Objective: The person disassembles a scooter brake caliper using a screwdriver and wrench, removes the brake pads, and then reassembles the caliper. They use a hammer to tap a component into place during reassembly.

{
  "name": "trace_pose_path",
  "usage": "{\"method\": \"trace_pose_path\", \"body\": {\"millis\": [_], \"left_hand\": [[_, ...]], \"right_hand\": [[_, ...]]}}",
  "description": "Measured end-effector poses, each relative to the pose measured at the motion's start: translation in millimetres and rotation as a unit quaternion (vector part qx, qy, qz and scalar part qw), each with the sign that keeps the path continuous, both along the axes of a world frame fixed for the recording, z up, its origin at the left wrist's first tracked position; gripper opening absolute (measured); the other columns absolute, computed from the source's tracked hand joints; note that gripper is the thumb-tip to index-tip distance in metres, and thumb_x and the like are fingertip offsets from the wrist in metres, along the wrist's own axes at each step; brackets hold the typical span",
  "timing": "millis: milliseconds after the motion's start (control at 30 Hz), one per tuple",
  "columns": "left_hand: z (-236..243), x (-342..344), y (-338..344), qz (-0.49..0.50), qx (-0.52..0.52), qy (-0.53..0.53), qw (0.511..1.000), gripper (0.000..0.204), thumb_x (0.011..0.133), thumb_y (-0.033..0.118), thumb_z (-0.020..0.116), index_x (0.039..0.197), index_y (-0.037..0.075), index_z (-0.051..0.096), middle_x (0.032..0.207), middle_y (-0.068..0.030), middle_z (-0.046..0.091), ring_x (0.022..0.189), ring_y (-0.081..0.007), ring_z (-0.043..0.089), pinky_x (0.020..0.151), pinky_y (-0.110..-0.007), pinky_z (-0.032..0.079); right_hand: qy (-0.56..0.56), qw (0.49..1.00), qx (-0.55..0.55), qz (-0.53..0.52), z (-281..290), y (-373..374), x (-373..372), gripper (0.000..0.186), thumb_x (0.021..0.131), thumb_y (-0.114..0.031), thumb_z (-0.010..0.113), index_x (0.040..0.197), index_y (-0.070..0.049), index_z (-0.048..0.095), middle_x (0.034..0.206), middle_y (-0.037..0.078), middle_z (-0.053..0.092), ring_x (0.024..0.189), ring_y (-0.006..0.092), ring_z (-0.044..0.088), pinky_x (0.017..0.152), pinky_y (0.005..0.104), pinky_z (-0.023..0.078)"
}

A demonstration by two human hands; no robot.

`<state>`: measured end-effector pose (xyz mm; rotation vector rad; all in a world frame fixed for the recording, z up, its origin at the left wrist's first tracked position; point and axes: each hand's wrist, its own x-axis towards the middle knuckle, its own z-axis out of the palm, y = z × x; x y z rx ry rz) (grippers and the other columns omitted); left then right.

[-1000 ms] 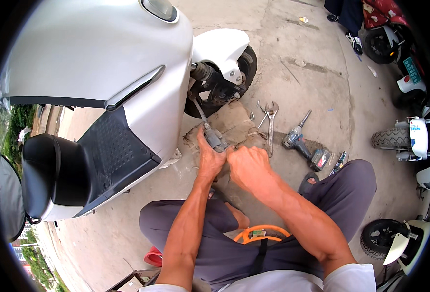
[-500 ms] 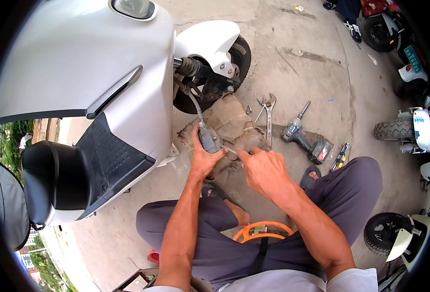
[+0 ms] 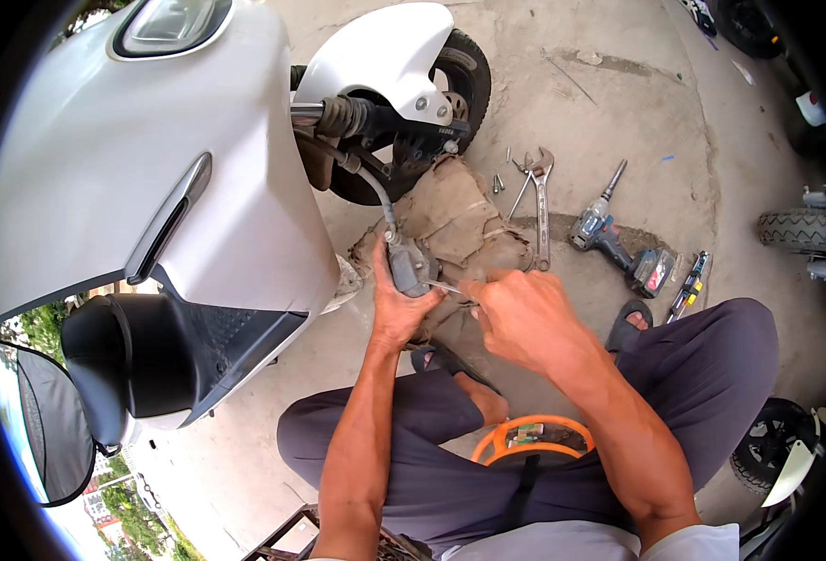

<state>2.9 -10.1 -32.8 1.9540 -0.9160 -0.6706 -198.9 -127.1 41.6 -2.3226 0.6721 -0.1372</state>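
My left hand (image 3: 396,313) is wrapped round a grey metal brake caliper (image 3: 411,268), thumb along its near side. A hose (image 3: 374,189) runs from the caliper's top up toward the white scooter's front wheel (image 3: 472,82). In my right hand (image 3: 525,318), fingers curled, is a thin metal rod-like tool (image 3: 445,285). Its far end meets the caliper's right side; its grip end is hidden in my fingers, so its exact kind does not show. Beneath the caliper lies a crumpled brown sheet (image 3: 446,210), dusty and torn at the edges.
An adjustable wrench (image 3: 542,210), several bolts (image 3: 498,183) and a cordless impact driver (image 3: 609,234) lie on the concrete to the right. The white scooter body (image 3: 198,122) fills the left side. An orange ring (image 3: 488,451) shows between my legs. Other scooters stand at far right.
The whole view has shifted, so the scene sits further right. Both hands stay at the caliper, the tool still against it; my right hand's fingers look slightly turned.
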Motion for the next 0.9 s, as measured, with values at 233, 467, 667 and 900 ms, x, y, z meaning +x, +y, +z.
{"method": "trace_pose_path", "body": {"millis": [233, 467, 667, 900], "left_hand": [[-6, -2, 0, 0.026, -0.038, 0.041, 0.998, 0.12, 0.065, 0.016, 0.093, 0.159, 0.006, 0.02, 0.13, -0.0135, 0.054, 0.116, -0.0239, 0.055, 0.104, -0.036, 0.046], [-6, -2, 0, 0.038, -0.022, 0.075, 0.996, 0.121, 0.064, 0.017, 0.093, 0.159, 0.005, 0.019, 0.133, -0.0148, 0.051, 0.118, -0.0242, 0.054, 0.105, -0.037, 0.046], [-1, -4, -1, 0.041, -0.006, 0.039, 0.998, 0.127, 0.063, 0.024, 0.098, 0.16, 0.005, 0.018, 0.135, -0.0138, 0.051, 0.119, -0.0244, 0.054, 0.105, -0.037, 0.047], [3, -9, -5, 0.035, -0.011, 0.038, 0.999, 0.132, 0.061, 0.032, 0.102, 0.16, 0.006, 0.02, 0.137, -0.0163, 0.055, 0.121, -0.0257, 0.057, 0.104, -0.037, 0.049]], "right_hand": [[-0.072, 0.994, 0.071, -0.044, -21, 16, -11, 0.033, 0.09, -0.014, 0.067, 0.122, -0.01, 0.07, 0.091, 0.015, 0.07, 0.075, 0.0385, 0.071, 0.065, 0.0497, 0.055], [-0.135, 0.986, 0.071, -0.069, -44, 22, -7, 0.039, 0.089, -0.011, 0.066, 0.127, -0.012, 0.069, 0.087, 0.012, 0.067, 0.07, 0.0373, 0.069, 0.065, 0.0495, 0.054], [-0.062, 0.998, 0.018, -0.02, -14, 12, -3, 0.038, 0.087, -0.011, 0.07, 0.125, -0.012, 0.071, 0.088, 0.011, 0.066, 0.074, 0.0354, 0.068, 0.064, 0.0471, 0.053], [-0.01, 1.0, 0.008, 0.008, 8, 8, -11, 0.04, 0.084, -0.008, 0.063, 0.123, -0.007, 0.072, 0.089, 0.016, 0.07, 0.075, 0.0365, 0.072, 0.067, 0.0486, 0.055]]}}
